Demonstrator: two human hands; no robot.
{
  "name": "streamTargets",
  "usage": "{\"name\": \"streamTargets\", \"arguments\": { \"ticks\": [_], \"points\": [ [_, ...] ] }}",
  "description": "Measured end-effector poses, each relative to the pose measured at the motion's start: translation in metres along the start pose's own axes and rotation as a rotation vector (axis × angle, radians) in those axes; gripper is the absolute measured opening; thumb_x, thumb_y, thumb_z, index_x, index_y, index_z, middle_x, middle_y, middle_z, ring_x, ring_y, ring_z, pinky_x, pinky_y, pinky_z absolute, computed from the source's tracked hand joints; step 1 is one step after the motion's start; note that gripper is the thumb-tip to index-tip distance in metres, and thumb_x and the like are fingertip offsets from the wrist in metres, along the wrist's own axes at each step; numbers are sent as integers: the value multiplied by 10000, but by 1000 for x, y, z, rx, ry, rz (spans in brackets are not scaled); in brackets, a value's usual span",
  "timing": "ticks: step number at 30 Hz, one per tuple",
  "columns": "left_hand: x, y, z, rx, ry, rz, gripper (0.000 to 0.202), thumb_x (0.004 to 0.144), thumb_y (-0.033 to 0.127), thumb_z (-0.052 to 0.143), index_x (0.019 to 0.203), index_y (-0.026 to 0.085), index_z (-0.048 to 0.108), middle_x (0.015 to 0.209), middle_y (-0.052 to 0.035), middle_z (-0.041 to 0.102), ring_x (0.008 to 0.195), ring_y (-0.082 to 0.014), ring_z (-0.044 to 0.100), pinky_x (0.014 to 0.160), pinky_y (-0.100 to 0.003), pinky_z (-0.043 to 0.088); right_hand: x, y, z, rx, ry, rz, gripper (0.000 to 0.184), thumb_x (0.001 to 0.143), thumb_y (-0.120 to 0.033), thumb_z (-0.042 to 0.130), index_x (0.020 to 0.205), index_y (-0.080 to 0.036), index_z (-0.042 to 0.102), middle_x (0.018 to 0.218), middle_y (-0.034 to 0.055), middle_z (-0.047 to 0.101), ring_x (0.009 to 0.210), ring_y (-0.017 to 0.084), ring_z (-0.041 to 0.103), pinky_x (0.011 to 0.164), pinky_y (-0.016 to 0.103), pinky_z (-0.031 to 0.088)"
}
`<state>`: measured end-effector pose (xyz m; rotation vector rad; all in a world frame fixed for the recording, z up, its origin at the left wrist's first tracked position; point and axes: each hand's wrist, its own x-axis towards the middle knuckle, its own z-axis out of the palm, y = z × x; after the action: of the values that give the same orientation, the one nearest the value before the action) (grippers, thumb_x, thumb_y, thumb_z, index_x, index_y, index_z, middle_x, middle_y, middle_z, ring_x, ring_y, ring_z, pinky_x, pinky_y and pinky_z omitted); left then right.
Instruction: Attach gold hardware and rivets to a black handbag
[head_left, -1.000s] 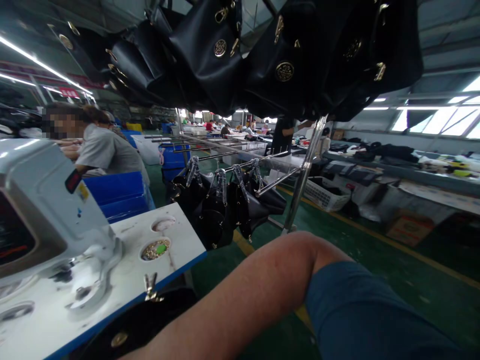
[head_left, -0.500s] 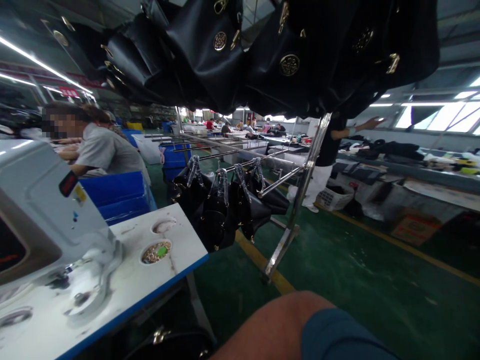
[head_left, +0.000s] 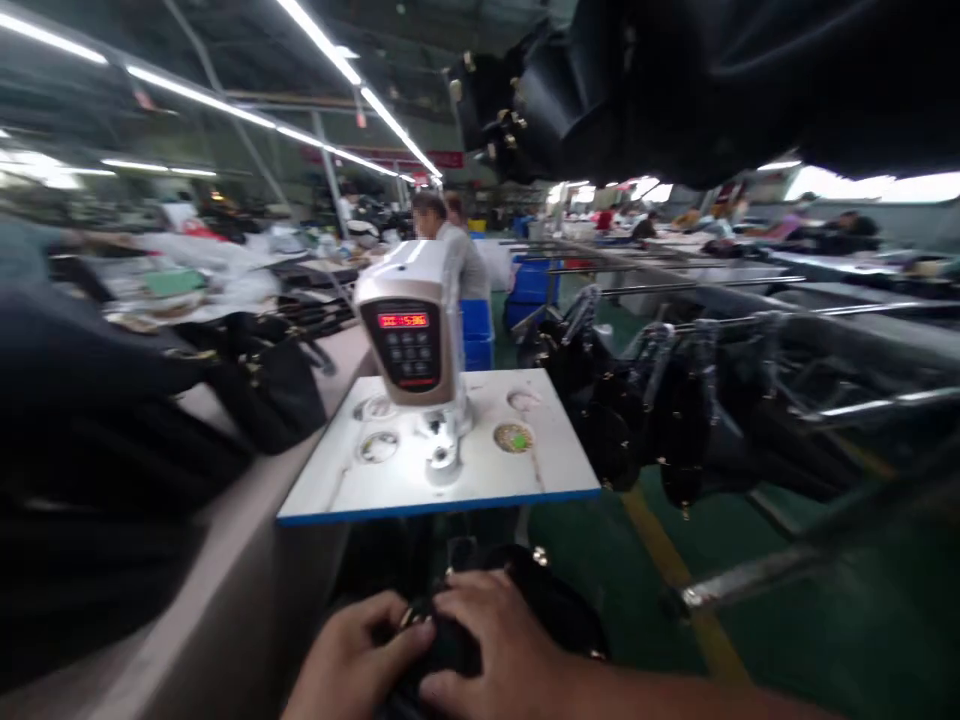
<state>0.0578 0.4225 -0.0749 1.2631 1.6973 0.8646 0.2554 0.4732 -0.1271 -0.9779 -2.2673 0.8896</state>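
Low in front of me is a black handbag [head_left: 559, 600] with gold-coloured metal fittings. My left hand [head_left: 356, 650] pinches a dark part of it between thumb and fingers. From the other side my right hand [head_left: 499, 630] wraps around the same part, close to the left. Just beyond the hands stands a white table [head_left: 405, 492] with a blue edge. On it is a white machine [head_left: 409, 320] with a red lit display and a keypad. One round recess [head_left: 513, 438] in the tabletop holds small metal pieces and a green piece.
Black bags [head_left: 255, 375] are piled on a bench at the left. More bags hang from a metal rack [head_left: 795, 290] at the right, and a dark row [head_left: 675, 90] hangs overhead. A seated person [head_left: 465, 250] and blue bins [head_left: 532, 285] are behind the machine.
My view has swung left, bringing the machine to the middle and the hanging bags to the right. Both hands have come into view on the handbag; only a bare limb and blue cloth showed before.
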Motion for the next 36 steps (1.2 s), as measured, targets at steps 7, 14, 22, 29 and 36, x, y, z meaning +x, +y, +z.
{"name": "streamTargets", "arguments": {
  "ticks": [7,14,22,29,36],
  "points": [
    [20,-10,18,-224,5,-124,421,630,535,779,577,184,552,586,6,531,600,-148,452,584,-271,332,-1,32,12,-58,-79,-157,429,1026,-549,456,1090,-194,689,1051,97,747,981,265,665,917,432,471],
    [39,-25,5,-318,37,-204,406,623,511,808,589,175,582,594,10,543,602,-136,447,580,-267,326,33,25,18,-39,-135,-58,473,1078,-511,357,926,-189,668,867,47,704,817,204,603,798,357,377],
    [79,9,-15,-494,-16,-187,467,657,556,830,633,170,569,605,34,493,593,-110,393,569,-253,291,92,16,-27,-295,-162,-49,556,1071,-531,285,763,-212,620,732,54,660,699,210,566,695,356,349],
    [101,10,-25,-466,-13,-185,446,662,540,808,625,173,557,596,31,484,580,-114,395,561,-263,289,91,19,-36,-20,-241,103,520,974,-647,516,1250,-234,670,1182,106,716,1088,298,637,933,424,485],
    [120,0,-19,-328,-28,-141,370,681,494,750,615,178,571,606,18,518,607,-136,434,583,-279,331,69,36,-8,-24,-90,261,563,982,-627,527,1358,-219,628,1369,111,656,1257,325,578,1082,484,434]
  ]
}}
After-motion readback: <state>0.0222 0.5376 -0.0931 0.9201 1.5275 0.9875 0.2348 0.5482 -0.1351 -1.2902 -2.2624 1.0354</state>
